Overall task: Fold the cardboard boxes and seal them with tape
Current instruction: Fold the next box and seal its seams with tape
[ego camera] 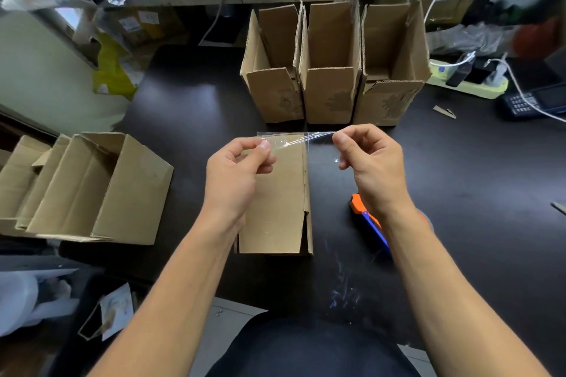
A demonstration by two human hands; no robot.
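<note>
A strip of tape [301,144] is being pinched taut by the left hand [237,174] and right hand [367,162]; it should be centred over the box [275,208] seam.

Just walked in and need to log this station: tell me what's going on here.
A person is sealing cardboard boxes at a dark table. Both hands hold one strip of clear tape stretched between them: the left hand pinches one end, the right hand the other. The strip hangs over the far end of a folded box lying in front of the person, not yet pressed down. Three open boxes stand in a row behind it. An orange and blue tape dispenser lies under the right wrist.
</note>
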